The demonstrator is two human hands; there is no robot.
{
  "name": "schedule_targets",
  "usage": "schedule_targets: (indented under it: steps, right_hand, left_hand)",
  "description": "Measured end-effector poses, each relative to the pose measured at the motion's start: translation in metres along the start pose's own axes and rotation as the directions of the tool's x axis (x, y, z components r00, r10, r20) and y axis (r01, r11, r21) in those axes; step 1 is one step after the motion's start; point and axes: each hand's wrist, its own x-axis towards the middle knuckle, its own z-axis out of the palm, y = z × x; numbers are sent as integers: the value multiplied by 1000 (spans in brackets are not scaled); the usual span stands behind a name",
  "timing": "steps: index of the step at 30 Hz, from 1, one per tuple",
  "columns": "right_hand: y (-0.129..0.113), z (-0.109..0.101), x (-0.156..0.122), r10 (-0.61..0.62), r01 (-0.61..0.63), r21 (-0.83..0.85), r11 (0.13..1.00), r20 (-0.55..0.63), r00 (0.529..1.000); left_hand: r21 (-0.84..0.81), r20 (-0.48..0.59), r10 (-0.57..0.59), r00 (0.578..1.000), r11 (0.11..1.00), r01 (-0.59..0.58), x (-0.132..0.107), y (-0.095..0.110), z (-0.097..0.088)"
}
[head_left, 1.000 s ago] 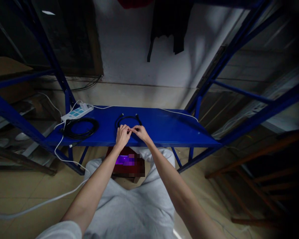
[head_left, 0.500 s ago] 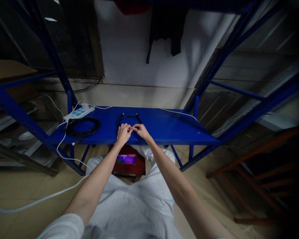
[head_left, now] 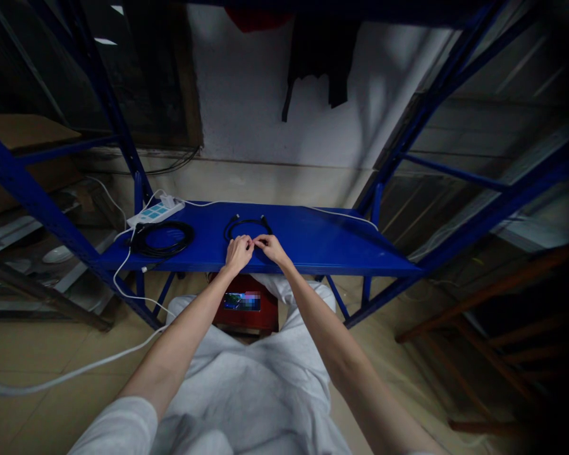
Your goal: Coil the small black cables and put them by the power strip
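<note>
A short black cable (head_left: 249, 221) lies in a loop on the blue shelf, its two plug ends pointing to the back. At the near side of this loop my left hand (head_left: 239, 251) is closed, fingers curled over the cable. My right hand (head_left: 269, 247) meets it there, thumb and forefinger pinched together at the cable. The fingertips of both hands nearly touch. What exactly sits between them is too small to see, and the near part of the loop is hidden by the hands.
On the left of the blue shelf (head_left: 322, 243) lies a larger coil of black cable (head_left: 189, 235), with a white power strip (head_left: 156, 212) behind it. A white cord (head_left: 126, 262) hangs off the front edge. Below, a lit phone (head_left: 241, 301) rests on a red stool (head_left: 265, 319).
Both hands stay at the cable loop, fingers shifted only slightly. The view has moved a little, and the phone's picture has changed.
</note>
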Motion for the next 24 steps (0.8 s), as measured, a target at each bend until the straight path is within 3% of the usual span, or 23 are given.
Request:
schedule_targets:
  steps: [7, 13, 24]
  right_hand:
    - [5, -1, 1, -14, 13, -72, 997, -12, 1000]
    - [-11, -3, -5, -138, 97, -280, 955, -132, 982]
    - [0, 1, -4, 39, -38, 28, 999, -23, 999]
  left_hand:
    - [-27, 54, -194, 980, 980, 195, 1, 5, 1]
    - [-46, 68, -208, 976, 976, 212, 3, 7, 0]
    - [26, 79, -198, 977, 980, 196, 2, 15, -8]
